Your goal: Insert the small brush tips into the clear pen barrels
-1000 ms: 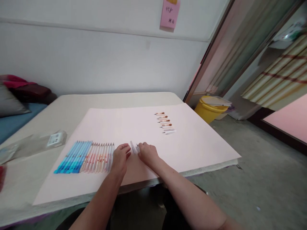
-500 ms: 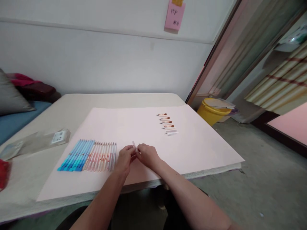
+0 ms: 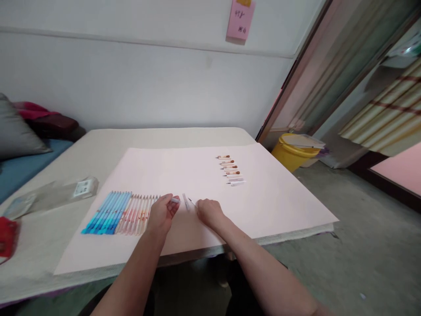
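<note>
My left hand [image 3: 162, 211] pinches a short whitish pen part [image 3: 175, 200], possibly a cap. In my right hand [image 3: 209, 212] is a thin pale pen piece with a dark tip [image 3: 190, 200], its other end hidden by the fingers. Between the hands, a translucent pen part [image 3: 186, 202] lies on the pale pink sheet [image 3: 263, 206]. Close by on the left are a row of clear pens with reddish patterns [image 3: 136, 215] and a row of blue pens [image 3: 107, 213]. Farther off, several small pen parts [image 3: 230, 168], some with brown ends, lie in a column.
A clear plastic bag [image 3: 59, 195] with a white label and a red object [image 3: 7, 237] are at the table's left. Behind the table stands a white wall [image 3: 148, 87]. A yellow bin [image 3: 289, 153] is on the floor beyond the right side.
My hands, close together before, have moved apart. The left has gone left with the whitish pen part, the right slightly right with the dark-tipped piece, which now shows.
</note>
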`<state>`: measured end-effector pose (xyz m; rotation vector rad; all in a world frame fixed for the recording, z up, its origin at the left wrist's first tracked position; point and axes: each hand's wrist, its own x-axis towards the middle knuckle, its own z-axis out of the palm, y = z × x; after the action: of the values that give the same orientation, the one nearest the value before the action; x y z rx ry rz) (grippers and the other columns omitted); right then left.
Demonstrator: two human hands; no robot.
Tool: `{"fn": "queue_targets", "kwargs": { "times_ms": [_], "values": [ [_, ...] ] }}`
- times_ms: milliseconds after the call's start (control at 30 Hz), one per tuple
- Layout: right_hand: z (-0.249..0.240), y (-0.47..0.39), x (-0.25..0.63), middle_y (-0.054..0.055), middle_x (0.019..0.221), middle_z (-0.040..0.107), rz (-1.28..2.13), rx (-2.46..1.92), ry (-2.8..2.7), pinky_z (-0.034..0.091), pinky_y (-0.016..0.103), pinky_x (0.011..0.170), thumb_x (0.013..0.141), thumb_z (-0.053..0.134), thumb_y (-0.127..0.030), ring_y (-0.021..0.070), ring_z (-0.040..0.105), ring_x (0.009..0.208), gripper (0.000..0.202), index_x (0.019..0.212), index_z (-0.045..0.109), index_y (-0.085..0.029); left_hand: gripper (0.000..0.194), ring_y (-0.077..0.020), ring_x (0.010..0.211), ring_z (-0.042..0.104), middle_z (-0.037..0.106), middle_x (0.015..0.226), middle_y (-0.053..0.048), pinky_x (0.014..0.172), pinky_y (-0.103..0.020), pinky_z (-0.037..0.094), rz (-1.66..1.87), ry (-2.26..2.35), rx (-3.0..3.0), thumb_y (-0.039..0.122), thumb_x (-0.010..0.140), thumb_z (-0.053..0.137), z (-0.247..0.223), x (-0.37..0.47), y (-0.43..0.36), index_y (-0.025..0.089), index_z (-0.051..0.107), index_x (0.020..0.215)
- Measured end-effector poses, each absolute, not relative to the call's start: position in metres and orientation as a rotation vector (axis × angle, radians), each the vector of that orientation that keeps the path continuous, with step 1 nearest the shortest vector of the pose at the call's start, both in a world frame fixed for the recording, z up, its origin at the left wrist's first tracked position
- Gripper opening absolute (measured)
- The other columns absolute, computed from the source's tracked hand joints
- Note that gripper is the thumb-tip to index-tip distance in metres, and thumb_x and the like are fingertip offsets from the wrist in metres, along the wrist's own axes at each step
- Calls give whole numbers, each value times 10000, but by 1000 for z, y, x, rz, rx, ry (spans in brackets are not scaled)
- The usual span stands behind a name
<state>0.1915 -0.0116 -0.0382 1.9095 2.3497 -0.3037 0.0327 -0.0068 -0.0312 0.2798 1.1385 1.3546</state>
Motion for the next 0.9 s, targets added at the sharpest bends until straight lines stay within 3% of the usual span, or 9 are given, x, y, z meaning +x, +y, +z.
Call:
{"fn": "queue_targets", "kwargs": {
  "times_ms": [267,900],
  "values": [
    [-24,-26,180,58,844,677,-357,1778,2732,348,259,613,883,359,-273,194,623,752,230,996,544,-196,64,-126,587,617,631,730,-107,494,-205,511,1470,1131,112,86,729,574,-33,19,2,100,525,768],
    [-26,-30,176,58,878,675,-284,1750,2662,372,282,618,875,369,-275,214,627,763,217,1001,532,-208,104,-137,610,627,640,741,-102,510,-208,509,1481,1144,203,104,719,596,-29,17,2,118,536,804]
  ]
}}
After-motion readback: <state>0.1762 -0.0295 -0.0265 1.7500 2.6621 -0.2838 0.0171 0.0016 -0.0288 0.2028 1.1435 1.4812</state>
